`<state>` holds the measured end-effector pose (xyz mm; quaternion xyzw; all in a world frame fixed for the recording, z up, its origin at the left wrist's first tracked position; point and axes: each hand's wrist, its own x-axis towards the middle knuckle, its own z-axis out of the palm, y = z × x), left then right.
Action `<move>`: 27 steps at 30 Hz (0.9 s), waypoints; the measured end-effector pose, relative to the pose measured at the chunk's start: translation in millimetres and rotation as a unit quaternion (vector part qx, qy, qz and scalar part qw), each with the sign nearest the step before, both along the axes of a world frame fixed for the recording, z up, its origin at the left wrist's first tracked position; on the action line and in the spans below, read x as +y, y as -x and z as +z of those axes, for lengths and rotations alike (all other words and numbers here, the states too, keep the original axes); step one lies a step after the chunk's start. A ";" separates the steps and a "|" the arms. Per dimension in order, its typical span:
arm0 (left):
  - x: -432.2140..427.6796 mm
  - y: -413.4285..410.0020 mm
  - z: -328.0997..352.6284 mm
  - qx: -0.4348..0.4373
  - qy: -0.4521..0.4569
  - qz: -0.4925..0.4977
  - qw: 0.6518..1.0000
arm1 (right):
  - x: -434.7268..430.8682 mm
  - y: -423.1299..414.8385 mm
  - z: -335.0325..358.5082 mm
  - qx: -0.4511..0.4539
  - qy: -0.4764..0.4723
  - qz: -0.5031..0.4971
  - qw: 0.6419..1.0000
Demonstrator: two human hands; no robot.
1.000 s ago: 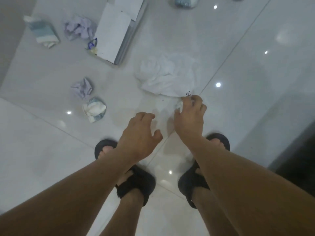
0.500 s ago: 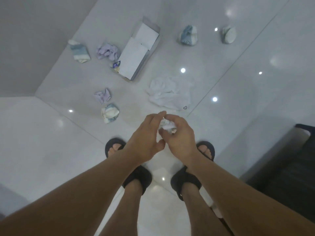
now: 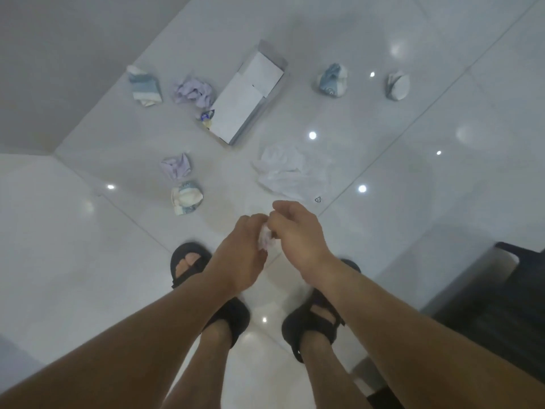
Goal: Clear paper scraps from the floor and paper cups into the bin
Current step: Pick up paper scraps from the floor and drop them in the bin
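Open tiles right, clutter ahead-left
Box (image 3: pixel 244 104), crumpled cups (image 3: pixel 186 197) and white sheet (image 3: pixel 289 172) crowd the floor (image 3: pixel 442 202) ahead.

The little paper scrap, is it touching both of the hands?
Touching. The head view shows the paper scrap squeezed between the curled fingers of the left hand and the right hand, with no gap on either side.

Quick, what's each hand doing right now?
Left hand: holding the crumpled paper scrap.
Right hand: pinching the same scrap.
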<state>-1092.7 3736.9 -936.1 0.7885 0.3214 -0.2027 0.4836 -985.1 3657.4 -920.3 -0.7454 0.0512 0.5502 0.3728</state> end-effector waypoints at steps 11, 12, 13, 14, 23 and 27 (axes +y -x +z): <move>29.5 34.3 -64.2 0.092 -0.031 0.018 0.995 | 25.3 -65.6 -155.4 -0.343 0.197 0.490 0.777; 33.5 36.0 -68.4 0.095 -0.033 0.020 0.995 | 26.2 -62.4 -163.0 -0.332 0.200 0.474 0.791; 37.0 37.1 -71.3 0.098 -0.037 0.021 0.994 | 25.3 -57.0 -168.1 -0.338 0.194 0.457 0.800; 39.7 37.2 -72.5 0.102 -0.039 0.025 0.994 | 22.5 -51.0 -170.1 -0.361 0.179 0.441 0.802; 40.9 11.6 4.6 0.079 -0.050 0.006 0.996 | -10.7 -41.6 -68.2 -0.301 0.064 0.384 0.871; 47.4 -12.6 90.5 0.037 -0.055 -0.002 0.998 | -24.5 -53.8 33.5 -0.303 0.079 0.386 0.868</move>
